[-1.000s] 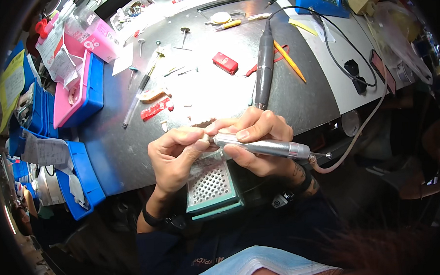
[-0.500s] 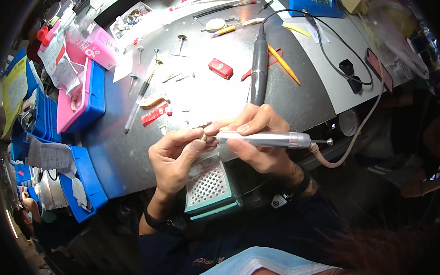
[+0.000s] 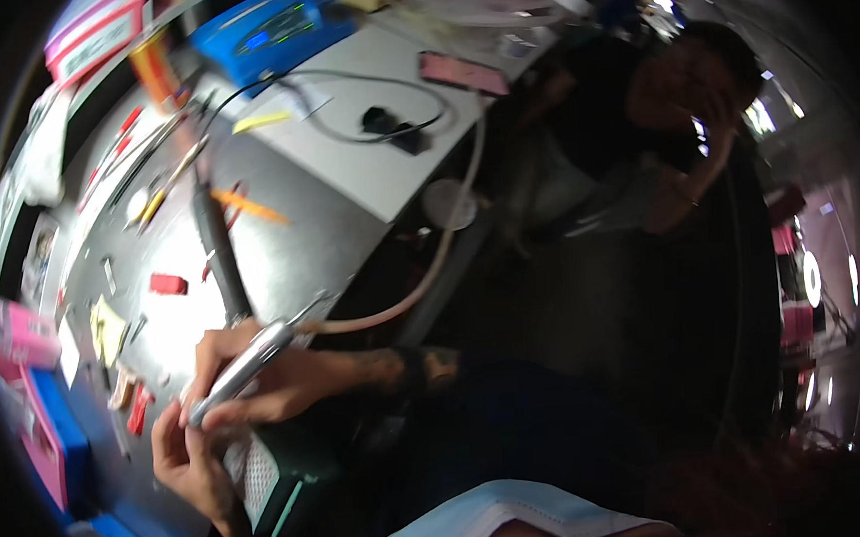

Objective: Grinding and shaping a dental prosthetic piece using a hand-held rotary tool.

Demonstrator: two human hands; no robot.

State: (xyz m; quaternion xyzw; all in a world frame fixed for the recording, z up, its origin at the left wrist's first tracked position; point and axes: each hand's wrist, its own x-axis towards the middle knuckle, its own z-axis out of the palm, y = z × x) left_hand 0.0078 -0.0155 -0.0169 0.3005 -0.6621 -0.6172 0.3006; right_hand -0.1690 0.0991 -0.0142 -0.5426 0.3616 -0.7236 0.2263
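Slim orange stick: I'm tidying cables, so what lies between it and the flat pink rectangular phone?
The head view shows a looped black cable and a small black object, too blurred to name, on the flat white surface.

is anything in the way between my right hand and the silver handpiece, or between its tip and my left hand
Nothing visible: your right hand grips the silver handpiece directly. Its tip end is close by your left hand; blur hides any small piece there.
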